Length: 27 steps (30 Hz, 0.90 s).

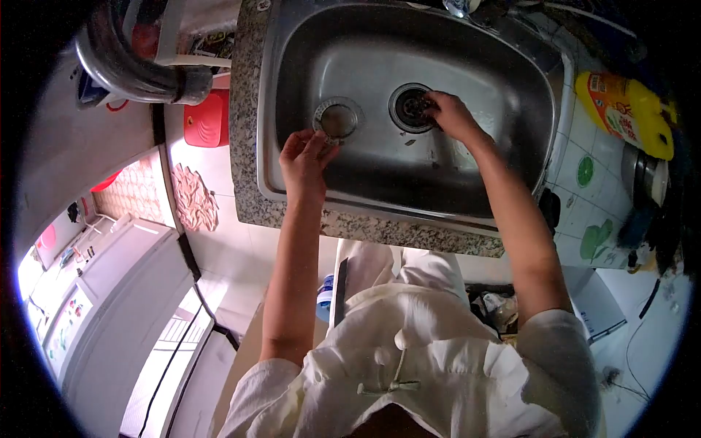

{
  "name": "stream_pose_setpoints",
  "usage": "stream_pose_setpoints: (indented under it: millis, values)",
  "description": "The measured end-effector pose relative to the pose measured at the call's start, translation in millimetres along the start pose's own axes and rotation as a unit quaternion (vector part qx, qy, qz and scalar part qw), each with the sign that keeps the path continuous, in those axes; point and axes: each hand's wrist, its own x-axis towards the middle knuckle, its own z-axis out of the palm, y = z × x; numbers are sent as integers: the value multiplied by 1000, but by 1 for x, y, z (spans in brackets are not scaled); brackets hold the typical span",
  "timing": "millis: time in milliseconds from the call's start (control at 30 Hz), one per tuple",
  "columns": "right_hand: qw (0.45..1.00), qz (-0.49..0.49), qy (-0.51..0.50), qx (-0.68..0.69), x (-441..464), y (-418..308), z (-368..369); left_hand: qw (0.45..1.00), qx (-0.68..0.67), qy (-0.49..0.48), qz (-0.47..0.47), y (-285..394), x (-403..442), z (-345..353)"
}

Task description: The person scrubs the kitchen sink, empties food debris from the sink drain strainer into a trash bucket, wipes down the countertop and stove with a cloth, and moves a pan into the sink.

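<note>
At nine o'clock from the drain (410, 109), my left grip (305, 158) is pinching a round strainer (337, 119) by its rim; at three, my right grip (454, 119) is resting half-curled at the drain's edge, hold unclear.

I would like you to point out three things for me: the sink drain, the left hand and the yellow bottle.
Sink drain (410, 109): head view, on its dark opening.
Left hand (304, 159): head view, mid-hand.
Yellow bottle (628, 115): head view, on its side.
</note>
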Motion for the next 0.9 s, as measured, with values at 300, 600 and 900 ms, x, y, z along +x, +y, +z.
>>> stream_pose_setpoints:
  millis: [300,600,900]
  values:
    - [993,56,48,-97,22,41,77,1000,-12,1,1,5,-8,2]
    - [955,132,67,-256,-92,53,27,1000,-7,2,10,12,-11,-7]
    - [999,-49,-12,-19,-44,0,48,999,-24,-22,16,18,-22,-18]
